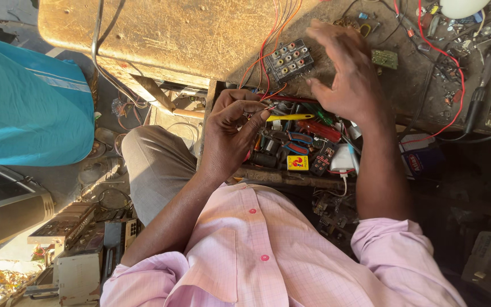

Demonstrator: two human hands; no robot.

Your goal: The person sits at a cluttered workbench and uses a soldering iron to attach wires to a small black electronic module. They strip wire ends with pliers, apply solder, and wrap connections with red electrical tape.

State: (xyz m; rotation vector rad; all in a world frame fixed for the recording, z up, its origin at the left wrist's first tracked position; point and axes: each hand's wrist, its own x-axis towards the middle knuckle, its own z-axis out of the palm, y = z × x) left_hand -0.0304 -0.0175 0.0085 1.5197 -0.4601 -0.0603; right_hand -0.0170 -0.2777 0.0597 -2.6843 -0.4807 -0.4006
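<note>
**A:** What is the setting?

**B:** A scratched, worn wooden workbench (177, 34) fills the top of the frame, lit by sun. Below it, in the middle, an open drawer (291, 176) is crammed with tools. A teal cloth (24, 102) lies at the left, and old electronic casings (75, 250) sit on the floor at the lower left.

**A:** What lies around the hands?

**B:** A grey connector panel (290, 59) with rows of round sockets rests on the bench at top centre, red and orange wires (274, 34) running up from it. A small green circuit board (384, 58) lies to its right. A soldering iron (481, 85) sits at the far right.

**A:** And the hands?

**B:** The left hand (231, 136) is curled, fingertips pinched on thin wires over the drawer — just beside a yellow-handled screwdriver (291, 117). The right hand (345, 74) hovers half open, fingers spread, just right of the panel; whether it touches it I cannot tell.
</note>
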